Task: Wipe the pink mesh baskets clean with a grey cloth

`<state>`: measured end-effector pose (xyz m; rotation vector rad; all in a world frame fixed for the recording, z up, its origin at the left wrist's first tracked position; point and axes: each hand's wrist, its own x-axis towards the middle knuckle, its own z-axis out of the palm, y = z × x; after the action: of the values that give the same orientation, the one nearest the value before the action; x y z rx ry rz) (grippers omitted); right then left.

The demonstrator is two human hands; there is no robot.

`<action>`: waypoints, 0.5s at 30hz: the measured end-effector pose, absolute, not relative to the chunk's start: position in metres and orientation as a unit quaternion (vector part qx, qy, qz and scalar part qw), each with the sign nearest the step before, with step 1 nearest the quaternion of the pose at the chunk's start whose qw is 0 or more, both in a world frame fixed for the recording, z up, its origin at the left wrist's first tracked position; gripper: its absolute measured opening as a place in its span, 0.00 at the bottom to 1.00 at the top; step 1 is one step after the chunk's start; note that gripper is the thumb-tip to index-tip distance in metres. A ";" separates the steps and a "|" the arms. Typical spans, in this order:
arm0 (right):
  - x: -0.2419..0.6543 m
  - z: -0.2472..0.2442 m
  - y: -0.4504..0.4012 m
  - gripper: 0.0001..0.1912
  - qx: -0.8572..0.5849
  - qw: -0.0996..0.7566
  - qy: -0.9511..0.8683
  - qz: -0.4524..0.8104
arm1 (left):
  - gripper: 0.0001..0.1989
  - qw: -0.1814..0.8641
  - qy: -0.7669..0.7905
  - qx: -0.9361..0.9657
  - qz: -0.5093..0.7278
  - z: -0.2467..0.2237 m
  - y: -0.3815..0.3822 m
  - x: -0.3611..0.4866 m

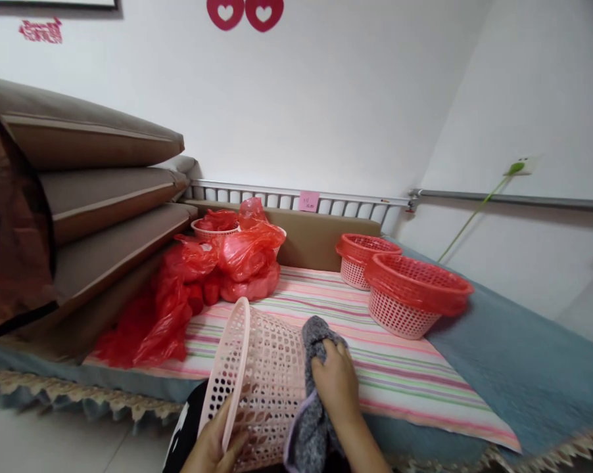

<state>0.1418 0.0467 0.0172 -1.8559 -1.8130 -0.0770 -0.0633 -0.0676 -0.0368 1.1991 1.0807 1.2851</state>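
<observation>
A pink perforated basket (277, 361) is tipped on its side at the front, its rim facing left. My left hand (217, 437) is closed on the basket's rim at the lower left. With my right hand (334, 378) I grip a grey cloth (313, 420) and press it against the basket's base, on the right. The cloth hangs down below my fingers. Beyond the basket lies a striped sheet (375, 387).
Red plastic bags (250, 256) lie heaped at the back left, around more baskets. Two baskets with red bags over their rims, one nearer (405, 318) and one behind (354, 272), stand at the right. Stacked cushions (114, 190) rise at the left.
</observation>
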 end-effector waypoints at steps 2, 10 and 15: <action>0.112 0.030 0.039 0.14 -0.643 0.304 -0.702 -0.017 | 0.30 0.513 0.458 0.499 0.528 -0.035 -0.068 -0.064; 0.038 0.061 0.009 0.12 -0.493 0.406 -0.769 0.031 | 0.33 0.437 0.435 0.521 0.590 -0.042 -0.070 -0.063; 0.089 0.034 0.023 0.13 -0.549 0.349 -0.760 -0.001 | 0.30 0.490 0.426 0.493 0.579 -0.063 -0.067 -0.060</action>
<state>0.0895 0.0232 0.0342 -1.4219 -1.9693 -0.0026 -0.0603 -0.0670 -0.0629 1.1965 1.0357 1.4053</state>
